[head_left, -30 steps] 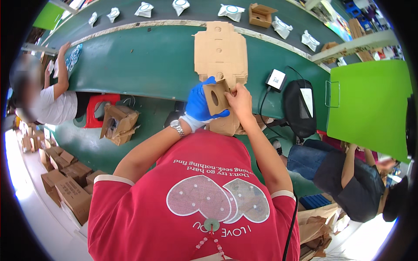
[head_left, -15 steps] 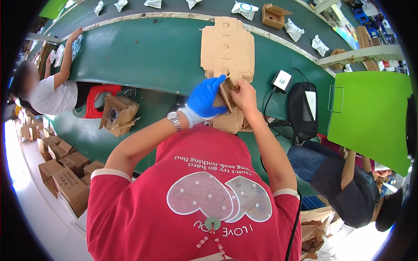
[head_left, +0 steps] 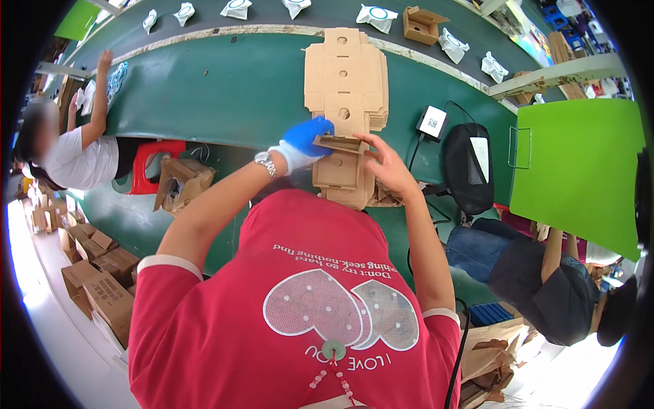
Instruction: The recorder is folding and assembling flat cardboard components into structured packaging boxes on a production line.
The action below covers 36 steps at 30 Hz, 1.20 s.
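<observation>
A partly folded brown cardboard box [head_left: 338, 175] is in front of me, over the near end of a stack of flat box blanks [head_left: 344, 88]. Its far wall stands raised. My left hand [head_left: 305, 138], in a blue and white glove, closes on the left end of that wall. At the right end, my bare right hand [head_left: 390, 167] has its finger and thumb on the cardboard. Part of my gloved fingers is hidden behind the box.
A conveyor [head_left: 272, 24] runs behind the green table [head_left: 204, 88], carrying white packets and an open box [head_left: 422, 26]. To the right are a white adapter [head_left: 432, 123], a black bag [head_left: 469, 167] and a green board [head_left: 579, 177]. Co-workers sit on both sides.
The box has turned from a steep tilt to lying with its inside facing up. My right hand has opened somewhat and shifted to its right end; my left hand stays on the left.
</observation>
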Motion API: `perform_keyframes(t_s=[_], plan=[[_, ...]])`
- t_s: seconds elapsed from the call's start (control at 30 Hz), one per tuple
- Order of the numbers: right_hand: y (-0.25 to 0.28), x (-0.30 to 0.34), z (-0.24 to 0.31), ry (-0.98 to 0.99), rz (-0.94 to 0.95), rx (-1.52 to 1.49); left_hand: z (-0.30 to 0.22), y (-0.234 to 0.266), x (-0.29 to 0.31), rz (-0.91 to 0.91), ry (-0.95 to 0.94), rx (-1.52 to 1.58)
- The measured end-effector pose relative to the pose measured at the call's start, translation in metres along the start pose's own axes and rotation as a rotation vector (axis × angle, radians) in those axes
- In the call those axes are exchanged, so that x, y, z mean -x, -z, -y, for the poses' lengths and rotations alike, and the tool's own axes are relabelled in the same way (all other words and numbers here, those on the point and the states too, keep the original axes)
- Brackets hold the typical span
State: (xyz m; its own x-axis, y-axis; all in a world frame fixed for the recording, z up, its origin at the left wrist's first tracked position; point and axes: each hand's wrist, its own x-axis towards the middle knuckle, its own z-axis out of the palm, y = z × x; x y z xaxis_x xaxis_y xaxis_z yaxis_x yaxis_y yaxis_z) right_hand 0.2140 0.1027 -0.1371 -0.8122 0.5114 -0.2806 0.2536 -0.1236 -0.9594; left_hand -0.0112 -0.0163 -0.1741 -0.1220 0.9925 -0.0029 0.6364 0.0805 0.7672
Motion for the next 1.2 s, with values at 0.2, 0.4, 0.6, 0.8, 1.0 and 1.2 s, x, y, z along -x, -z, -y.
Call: perform_keyframes(t_s=[0.2, 0.4, 0.6, 0.8, 1.0, 1.2], plan=[[-0.021, -0.034, -0.032, 0.242, -0.272, 0.701, -0.001, -0.003, -0.017, 0.078, 0.03, -0.132], [-0.02, -0.049, -0.022, 0.18, -0.231, 0.672, -0.004, -0.007, -0.014, 0.0, 0.117, -0.108], [-0.018, -0.038, -0.009, 0.214, -0.327, 0.613, -0.015, -0.003, 0.018, -0.18, 0.127, 0.044], [-0.023, -0.056, 0.011, 0.021, -0.326, 0.619, -0.014, 0.03, 0.039, 0.041, 0.601, 0.862], [-0.026, -0.044, 0.033, 0.069, -0.601, -0.239, 0.043, 0.093, -0.074, -0.224, 0.621, 0.924], [-0.051, 0.008, -0.023, -0.117, -0.828, 0.185, 0.086, 0.125, -0.296, -0.361, 0.68, 0.721]])
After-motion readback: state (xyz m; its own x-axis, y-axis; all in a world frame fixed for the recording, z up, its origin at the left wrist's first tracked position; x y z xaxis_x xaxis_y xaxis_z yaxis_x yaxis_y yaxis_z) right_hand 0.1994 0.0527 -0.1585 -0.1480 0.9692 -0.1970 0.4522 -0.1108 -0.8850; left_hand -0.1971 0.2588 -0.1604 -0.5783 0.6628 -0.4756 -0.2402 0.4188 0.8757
